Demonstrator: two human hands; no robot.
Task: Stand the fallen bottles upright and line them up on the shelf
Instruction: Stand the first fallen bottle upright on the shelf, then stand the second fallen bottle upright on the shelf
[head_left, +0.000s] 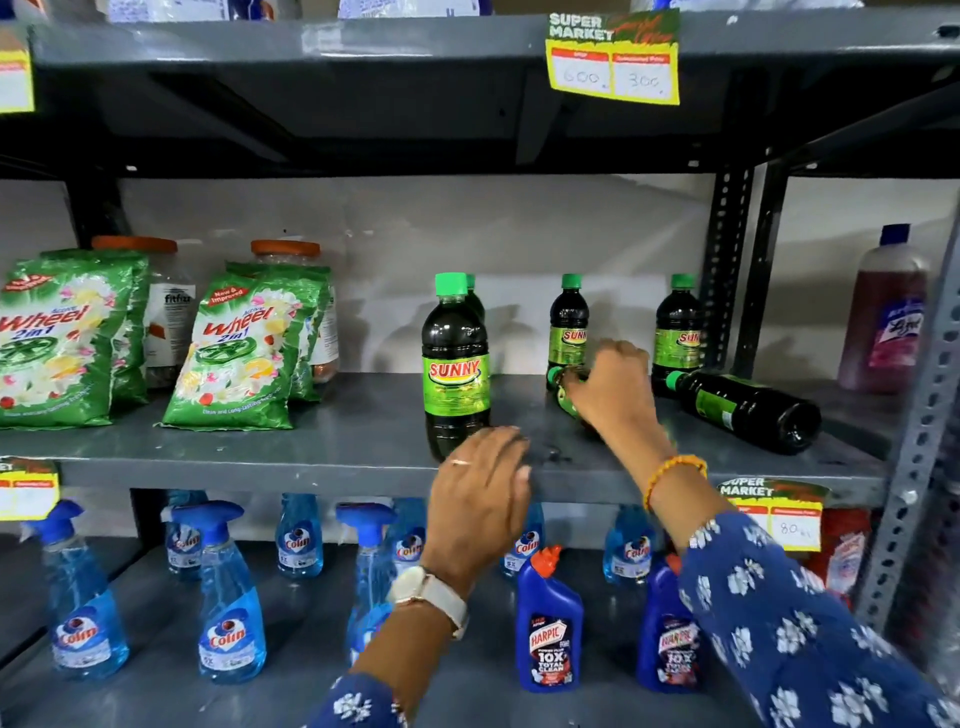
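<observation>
Dark Sunny bottles with green caps stand on the grey middle shelf (311, 441). One upright bottle (456, 364) is near the front edge, with another half hidden behind it. Two more stand at the back, one bottle (569, 322) in the middle and one bottle (678, 325) to the right. A fallen bottle (563, 387) lies under my right hand (610, 387), which is closed over it. A second fallen bottle (748, 408) lies on its side at the right, cap pointing left. My left hand (478, 499) hovers open at the shelf's front edge, just below the front upright bottle.
Green Wheel detergent bags (234, 348) and orange-lidded jars (166, 306) fill the left of the shelf. A Lizol bottle (885, 317) stands beyond the perforated upright (724, 270). Below are blue Colin sprays (228, 597) and Harpic bottles (548, 623). Price tags (613, 57) hang on shelf edges.
</observation>
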